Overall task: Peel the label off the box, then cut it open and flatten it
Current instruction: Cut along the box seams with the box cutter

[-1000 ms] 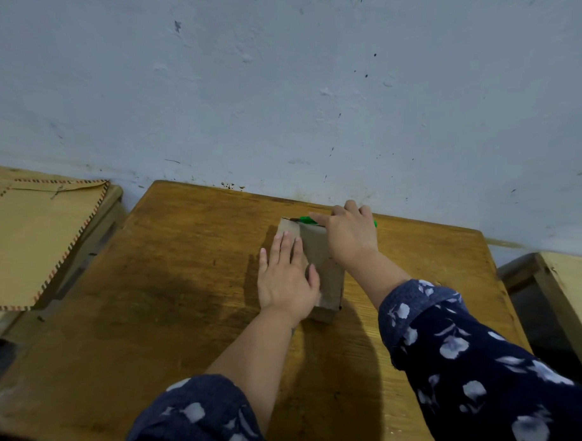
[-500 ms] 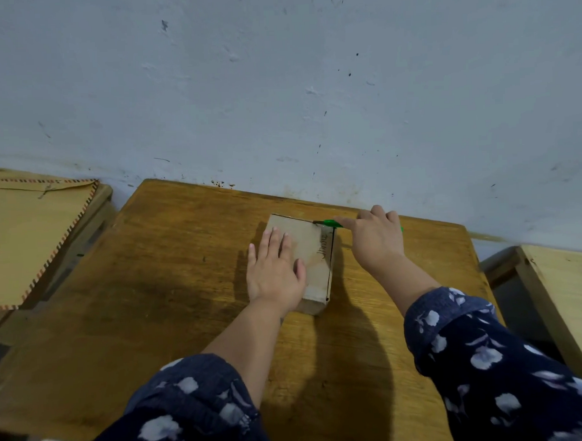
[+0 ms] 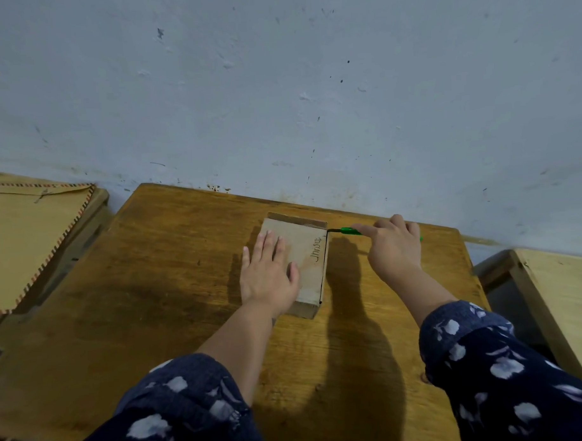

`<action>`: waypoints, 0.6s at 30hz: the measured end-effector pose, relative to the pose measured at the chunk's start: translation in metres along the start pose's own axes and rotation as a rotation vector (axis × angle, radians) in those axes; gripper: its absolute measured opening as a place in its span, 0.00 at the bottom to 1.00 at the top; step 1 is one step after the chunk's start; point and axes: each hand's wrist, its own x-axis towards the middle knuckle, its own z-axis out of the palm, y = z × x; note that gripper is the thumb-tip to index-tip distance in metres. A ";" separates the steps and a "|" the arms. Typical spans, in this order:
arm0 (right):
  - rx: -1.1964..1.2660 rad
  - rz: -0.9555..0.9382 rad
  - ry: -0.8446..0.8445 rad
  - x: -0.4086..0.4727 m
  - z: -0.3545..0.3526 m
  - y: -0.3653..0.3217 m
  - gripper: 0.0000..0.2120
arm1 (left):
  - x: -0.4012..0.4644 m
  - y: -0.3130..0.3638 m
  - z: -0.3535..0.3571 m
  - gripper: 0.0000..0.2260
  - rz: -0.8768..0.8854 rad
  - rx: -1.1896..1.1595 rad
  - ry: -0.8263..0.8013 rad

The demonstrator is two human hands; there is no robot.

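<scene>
Box (image 3: 305, 252) lies flat on the tabletop (image 3: 147, 291), toward the far edge near the wall (image 3: 278, 88). Plain brown card, long side running away from the viewer. Handwritten marking along the right edge of its top face; too small to read with certainty.

Left hand (image 3: 268, 274) open, palm down, fingers spread, pressing on the left half of the box top. Wrist overhangs the near left corner.

Right hand (image 3: 394, 246) closed around a green-handled cutter (image 3: 349, 231), index finger stretched along the handle. The dark tip meets the far right corner of the box. The handle's other end shows as a speck of green past the knuckles.

Both forearms bare; dark blue sleeves (image 3: 506, 364) with pale flower print pushed up.

Hard shadows of hands and arms fall on the tabletop just right of the box.

Left of the tabletop, a separate surface carries a brown envelope (image 3: 30, 242) with striped border. Right, the corner of another pale wooden table (image 3: 563, 296), apart from this one.
</scene>
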 end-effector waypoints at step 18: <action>0.064 0.067 -0.039 0.001 0.014 -0.006 0.26 | -0.001 0.001 -0.003 0.27 0.016 -0.005 -0.002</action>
